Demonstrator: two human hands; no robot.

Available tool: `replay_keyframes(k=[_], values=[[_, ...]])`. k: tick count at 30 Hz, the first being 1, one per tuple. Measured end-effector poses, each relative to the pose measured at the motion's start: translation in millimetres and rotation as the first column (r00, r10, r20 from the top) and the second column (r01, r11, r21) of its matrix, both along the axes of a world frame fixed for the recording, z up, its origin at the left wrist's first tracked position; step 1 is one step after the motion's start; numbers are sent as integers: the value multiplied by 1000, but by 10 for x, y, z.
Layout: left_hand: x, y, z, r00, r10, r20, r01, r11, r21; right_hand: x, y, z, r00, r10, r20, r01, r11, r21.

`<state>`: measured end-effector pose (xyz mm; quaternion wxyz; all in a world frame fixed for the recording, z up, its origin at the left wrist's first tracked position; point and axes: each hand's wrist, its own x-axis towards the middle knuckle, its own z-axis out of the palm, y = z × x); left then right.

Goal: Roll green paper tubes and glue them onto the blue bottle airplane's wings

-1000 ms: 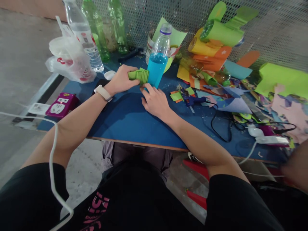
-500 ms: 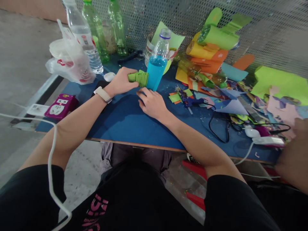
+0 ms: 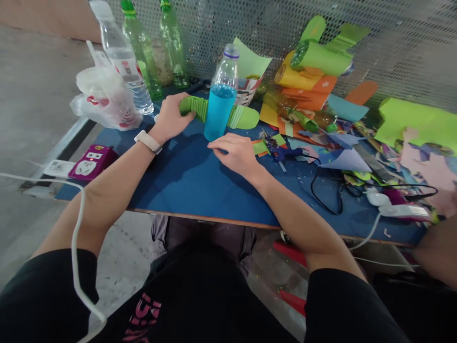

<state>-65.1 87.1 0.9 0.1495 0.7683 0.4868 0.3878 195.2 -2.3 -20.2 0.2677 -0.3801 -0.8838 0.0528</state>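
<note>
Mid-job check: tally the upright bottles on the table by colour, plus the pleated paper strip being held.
Clear bottle: 1
Green bottles: 2
Blue-wrapped bottle: 1
Green pleated paper strip, gripped by the left hand: 1
Total: 5

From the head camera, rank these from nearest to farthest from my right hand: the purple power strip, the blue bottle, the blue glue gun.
1. Blue bottle, just beyond the right hand's fingertips.
2. Blue glue gun, a little to its right.
3. Purple power strip, far left, beyond the left hand gripping green pleated paper.
</note>
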Motion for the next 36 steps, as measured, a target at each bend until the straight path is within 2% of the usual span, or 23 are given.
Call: replay_keyframes(k=[2, 4, 6, 8, 11, 16, 19, 23, 36], values=[[-31, 36, -16, 1000, 25, 12, -25, 1000, -13, 82, 36, 31, 997, -56, -58, 59, 997, 41], [-44, 53, -21, 999, 32, 18, -31, 999, -35, 165, 78, 75, 982, -165, -88, 174, 980, 99], [-44, 50, -13, 1000, 28, -5, -28, 997, -66, 222, 106, 125, 960, -267, -79, 276, 951, 139], [-39, 38, 0, 999, 18, -45, -22, 996, -89, 233, 107, 162, 948, -317, -32, 319, 938, 140], [-39, 32, 5, 998, 15, -55, -19, 997, -80, 169, 74, 172, 936, -344, 75, 336, 937, 101], [-51, 76, -50, 998, 56, 27, -55, 998, -22, 48, 31, 137, 906, -375, 196, 369, 927, 67], [-56, 110, -98, 997, 56, 50, -58, 998, 21, 37, 25, 140, 896, -390, 215, 387, 920, 58], [-55, 133, -140, 996, 65, 64, -66, 998, 13, 54, 25, 153, 896, -386, 221, 383, 922, 54], [-61, 127, -133, 995, 66, 80, -68, 998, 17, 76, 13, 202, 890, -393, 230, 396, 917, 34]])
